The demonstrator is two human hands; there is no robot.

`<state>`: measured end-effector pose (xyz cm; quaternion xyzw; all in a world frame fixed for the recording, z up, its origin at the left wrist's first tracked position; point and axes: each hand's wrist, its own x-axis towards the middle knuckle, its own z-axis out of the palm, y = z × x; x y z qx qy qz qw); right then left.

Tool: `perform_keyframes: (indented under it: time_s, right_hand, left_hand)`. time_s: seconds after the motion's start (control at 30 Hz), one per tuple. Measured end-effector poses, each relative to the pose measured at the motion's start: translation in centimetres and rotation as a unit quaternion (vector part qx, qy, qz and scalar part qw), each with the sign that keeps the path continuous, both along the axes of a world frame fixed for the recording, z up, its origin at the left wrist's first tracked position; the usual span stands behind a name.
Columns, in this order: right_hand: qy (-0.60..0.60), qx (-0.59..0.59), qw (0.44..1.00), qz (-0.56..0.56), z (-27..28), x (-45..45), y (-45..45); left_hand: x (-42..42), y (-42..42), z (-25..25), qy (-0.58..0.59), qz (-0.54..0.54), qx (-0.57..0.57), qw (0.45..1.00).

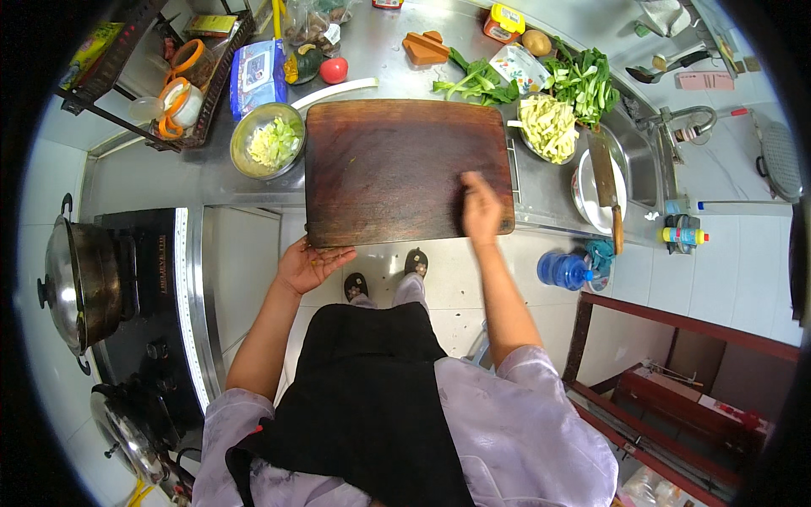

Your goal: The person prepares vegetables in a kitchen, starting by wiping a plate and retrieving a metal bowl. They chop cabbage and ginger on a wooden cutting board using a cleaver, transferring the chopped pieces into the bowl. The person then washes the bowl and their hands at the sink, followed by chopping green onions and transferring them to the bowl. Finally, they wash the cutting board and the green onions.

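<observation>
A dark wooden cutting board (405, 168) lies at the counter's front, its near edge jutting past it. My left hand (315, 263) is palm up at the board's near left corner, fingers spread just below the edge. A small yellow bit shows on that palm. Over the board's right part is my right hand (481, 206), blurred, with its fingers partly curled; whether it touches the wood is unclear. Left of the board stands a metal bowl (238, 142) with chopped pale green vegetable and minced bits. To the right, a bowl holds pale vegetable strips (547, 128).
A cleaver (603, 168) rests across a white bowl (586, 199) by the sink (640, 171). Behind the board are leafy greens (485, 85), a tomato (334, 70) and a wipes pack (258, 79). A lidded pot (82, 285) stands on the left stove. A blue water jug (561, 270) is on the floor.
</observation>
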<state>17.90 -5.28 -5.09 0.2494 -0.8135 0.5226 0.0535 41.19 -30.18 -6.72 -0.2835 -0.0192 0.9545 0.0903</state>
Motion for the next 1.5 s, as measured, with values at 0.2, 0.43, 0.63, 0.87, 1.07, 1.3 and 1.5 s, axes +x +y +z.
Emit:
perform_keyframes:
  time_s: [0.2,0.43,0.63,0.87,1.07,1.3,1.5]
  right_hand:
    - [0.186,0.256,0.942,0.111,-0.5,5.6,-5.7]
    - [-0.040,0.003,0.962,0.271,1.4,10.1,-7.9]
    - [0.177,0.180,0.958,0.135,1.3,4.4,-7.7]
    - [0.010,0.170,0.973,-0.158,2.9,1.0,3.0]
    - [-0.186,0.260,0.930,-0.182,-2.7,-8.0,10.7]
    - [-0.498,-0.014,0.867,-0.005,1.0,-5.3,11.8]
    - [-0.426,-0.143,0.893,0.007,7.1,0.7,11.8]
  left_hand:
    - [-0.5,0.3,-0.5,-0.003,0.001,-0.010,1.000]
    - [-0.1,0.4,-0.3,-0.009,-0.001,-0.060,0.998]
    - [-0.4,0.6,-0.3,-0.004,-0.008,-0.034,0.999]
    - [1.2,-0.2,-0.8,-0.043,-0.039,-0.089,0.994]
    - [0.9,-0.7,-1.5,-0.066,-0.058,-0.159,0.983]
    - [2.4,-2.1,-0.9,-0.078,0.003,-0.227,0.971]
    - [5.0,-4.1,-0.9,-0.041,-0.033,-0.204,0.978]
